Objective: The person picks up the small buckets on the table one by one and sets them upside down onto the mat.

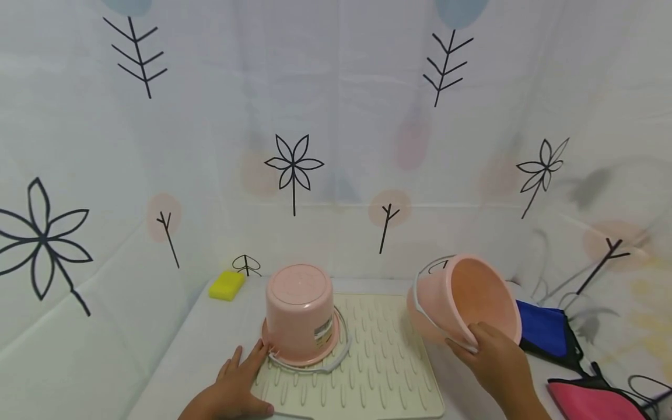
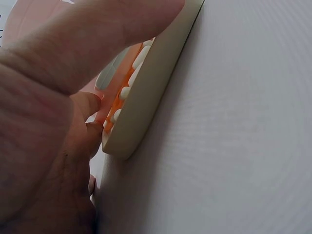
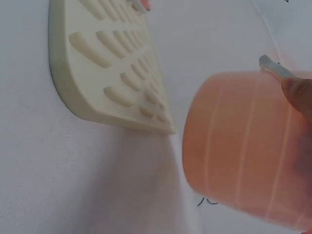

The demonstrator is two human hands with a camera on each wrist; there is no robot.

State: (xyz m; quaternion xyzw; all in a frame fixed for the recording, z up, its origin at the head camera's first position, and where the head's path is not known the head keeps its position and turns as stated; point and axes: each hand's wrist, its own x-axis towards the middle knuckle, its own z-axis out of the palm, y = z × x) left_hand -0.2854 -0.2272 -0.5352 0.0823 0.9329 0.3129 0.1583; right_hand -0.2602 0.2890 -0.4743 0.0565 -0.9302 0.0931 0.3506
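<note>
A pink bucket stands upside down on the left part of a cream ridged mat, its grey handle lying round the rim. My left hand is spread at the mat's front left corner, fingertips against that bucket's rim and thumb at the mat's edge. In the left wrist view, the thumb lies across the mat's side. On the right, a second pink bucket is tilted with its mouth toward me. My right hand grips its rim, thumb outside by the handle and fingers inside.
A yellow sponge lies at the back left of the white table. At the right edge are a blue item with black trim and a red-pink one. A patterned white curtain hangs behind.
</note>
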